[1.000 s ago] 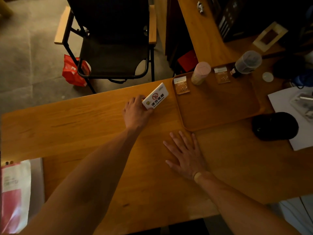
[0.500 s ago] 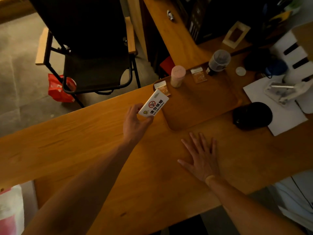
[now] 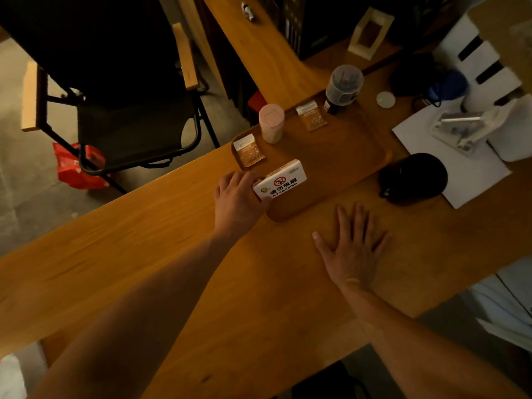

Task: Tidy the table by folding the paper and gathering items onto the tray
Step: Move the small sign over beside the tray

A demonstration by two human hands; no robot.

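My left hand (image 3: 237,198) grips a white no-smoking sign (image 3: 280,180) by its left end and holds it over the near left corner of the wooden tray (image 3: 339,165). On the tray stand a pink cylindrical container (image 3: 271,123) and a clear-capped bottle (image 3: 342,87), with two small brown sachets (image 3: 249,149) (image 3: 311,115) lying flat. My right hand (image 3: 352,243) rests flat on the wooden table (image 3: 144,240), fingers spread, just below the tray. A white sheet of paper (image 3: 466,168) lies right of the tray.
A black rounded object (image 3: 413,177) sits on the paper's left edge, with a clear plastic item (image 3: 466,128) on the paper behind it. A white round lid (image 3: 385,99) lies beyond the tray. A black folding chair (image 3: 121,105) and a red bag (image 3: 77,168) stand beyond the table's far edge.
My left hand lifted the sign off the table left of the tray and carried it right, over the tray's near corner. My right hand stayed flat on the table.
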